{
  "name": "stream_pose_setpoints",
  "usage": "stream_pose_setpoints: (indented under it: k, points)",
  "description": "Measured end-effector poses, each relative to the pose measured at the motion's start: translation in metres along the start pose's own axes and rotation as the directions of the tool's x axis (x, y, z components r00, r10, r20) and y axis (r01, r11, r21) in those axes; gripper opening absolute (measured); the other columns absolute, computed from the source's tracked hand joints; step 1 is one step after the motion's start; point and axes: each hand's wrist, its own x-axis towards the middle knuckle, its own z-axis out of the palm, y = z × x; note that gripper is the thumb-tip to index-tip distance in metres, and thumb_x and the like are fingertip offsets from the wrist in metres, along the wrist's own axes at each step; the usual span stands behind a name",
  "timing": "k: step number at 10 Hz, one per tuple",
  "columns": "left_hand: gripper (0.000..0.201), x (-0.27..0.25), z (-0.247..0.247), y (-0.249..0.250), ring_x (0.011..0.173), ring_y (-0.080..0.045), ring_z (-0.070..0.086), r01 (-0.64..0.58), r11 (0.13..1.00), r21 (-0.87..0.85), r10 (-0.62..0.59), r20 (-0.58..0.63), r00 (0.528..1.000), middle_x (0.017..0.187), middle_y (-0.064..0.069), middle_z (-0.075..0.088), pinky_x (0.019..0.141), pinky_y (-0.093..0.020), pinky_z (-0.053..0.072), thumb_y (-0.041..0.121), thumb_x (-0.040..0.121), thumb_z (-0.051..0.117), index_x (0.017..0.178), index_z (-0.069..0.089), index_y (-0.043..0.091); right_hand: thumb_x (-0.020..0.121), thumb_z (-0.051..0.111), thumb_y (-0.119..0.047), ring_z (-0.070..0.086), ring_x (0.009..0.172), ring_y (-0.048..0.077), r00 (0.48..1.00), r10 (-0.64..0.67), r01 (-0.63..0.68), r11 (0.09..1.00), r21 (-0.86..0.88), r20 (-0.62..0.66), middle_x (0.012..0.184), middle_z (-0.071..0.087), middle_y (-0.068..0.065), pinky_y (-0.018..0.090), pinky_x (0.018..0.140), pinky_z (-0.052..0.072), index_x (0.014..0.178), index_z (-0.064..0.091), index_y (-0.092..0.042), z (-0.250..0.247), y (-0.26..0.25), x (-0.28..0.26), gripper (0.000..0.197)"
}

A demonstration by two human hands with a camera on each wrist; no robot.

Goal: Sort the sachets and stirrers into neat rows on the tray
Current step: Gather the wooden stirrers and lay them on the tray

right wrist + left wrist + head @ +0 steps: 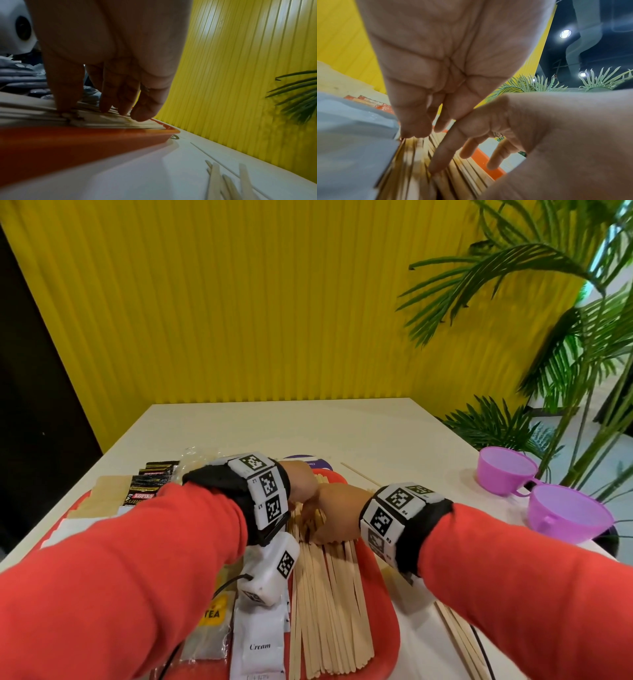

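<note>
A pile of wooden stirrers (pixel 329 611) lies lengthwise in the right part of the red tray (pixel 383 628). My left hand (pixel 303 484) and right hand (pixel 337 518) meet over its far end. In the left wrist view my left hand (pixel 423 121) points straight fingers down onto the stirrers (pixel 412 169), and the right hand's fingers (pixel 436 162) touch them too. In the right wrist view my right hand (pixel 120 105) presses extended fingers on the stirrers (pixel 102 121) above the tray wall (pixel 68 146). On the tray's left lie a white Cream sachet (pixel 260 642), a yellow tea sachet (pixel 212 614) and black Kopiko sachets (pixel 147 491).
Loose stirrers (pixel 459 642) lie on the white table right of the tray, also in the right wrist view as loose stirrers (pixel 221 182). One thin stick (pixel 359 474) lies beyond the tray. Two purple cups (pixel 507 470) stand at the right edge near a plant (pixel 582 371). A yellow wall is behind.
</note>
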Motion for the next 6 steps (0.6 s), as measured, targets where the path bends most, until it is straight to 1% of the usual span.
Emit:
stream_pose_setpoints:
  k: [1,2,3,4,5,6]
  points:
    - [0.036,0.007,0.005,-0.003,0.055,-0.006,0.039,-0.057,0.998,-0.023,0.058,0.006,0.998,0.065,0.001,0.04,0.051,-0.017,0.038,0.009,0.097,0.038,0.062,0.035,0.014,0.083,0.064,-0.023,0.058,0.106,0.021,1.0,-0.02,0.02,1.0,-0.023,0.024,0.118,0.06,0.001,0.033,0.091,0.05,0.12,0.061,-0.02,-0.005,0.004,-0.005,0.038]
    - [0.036,0.006,0.005,-0.001,0.055,-0.006,0.038,-0.073,0.997,0.003,0.073,-0.018,0.997,0.066,0.002,0.039,0.051,-0.018,0.038,0.008,0.097,0.038,0.062,0.035,0.015,0.079,0.068,-0.024,0.05,0.115,0.02,1.0,0.005,-0.005,1.0,0.025,0.002,0.131,0.048,-0.002,0.033,0.096,0.045,0.128,0.054,-0.025,-0.011,0.012,-0.009,0.051]
    - [0.034,0.01,0.007,-0.002,0.057,-0.007,0.04,-0.068,0.997,-0.045,0.068,-0.008,0.998,0.068,0.002,0.04,0.054,-0.018,0.04,0.007,0.096,0.041,0.063,0.035,0.016,0.077,0.072,-0.027,0.048,0.114,0.019,0.997,0.04,-0.038,0.999,-0.03,0.058,0.129,0.047,0.0,0.027,0.088,0.042,0.132,0.049,-0.026,-0.014,0.022,-0.014,0.059]
    - [0.033,0.011,0.01,-0.001,0.058,-0.007,0.043,-0.067,0.997,-0.025,0.067,0.014,0.998,0.069,0.002,0.043,0.057,-0.018,0.043,0.009,0.095,0.044,0.064,0.037,0.016,0.08,0.071,-0.026,0.049,0.111,0.02,0.997,0.038,-0.033,0.997,-0.071,0.071,0.124,0.051,0.002,0.026,0.083,0.038,0.129,0.052,-0.025,-0.01,0.025,-0.016,0.053]
    - [0.035,0.006,0.01,0.004,0.058,-0.005,0.04,-0.081,0.997,0.019,0.081,0.023,0.996,0.068,0.004,0.04,0.055,-0.017,0.042,0.01,0.097,0.042,0.063,0.035,0.017,0.08,0.07,-0.027,0.051,0.109,0.021,0.998,0.041,-0.037,0.997,-0.07,0.057,0.124,0.052,0.002,0.028,0.085,0.041,0.128,0.054,-0.026,-0.007,0.025,-0.014,0.05]
    - [0.036,0.002,0.01,0.007,0.058,-0.003,0.036,-0.087,0.994,0.071,0.086,0.011,0.996,0.068,0.005,0.037,0.054,-0.019,0.039,0.012,0.097,0.041,0.063,0.034,0.019,0.082,0.069,-0.026,0.049,0.116,0.021,0.997,0.078,-0.078,0.997,-0.014,-0.008,0.129,0.052,0.002,0.031,0.095,0.041,0.129,0.053,-0.023,-0.016,0.029,-0.019,0.05]
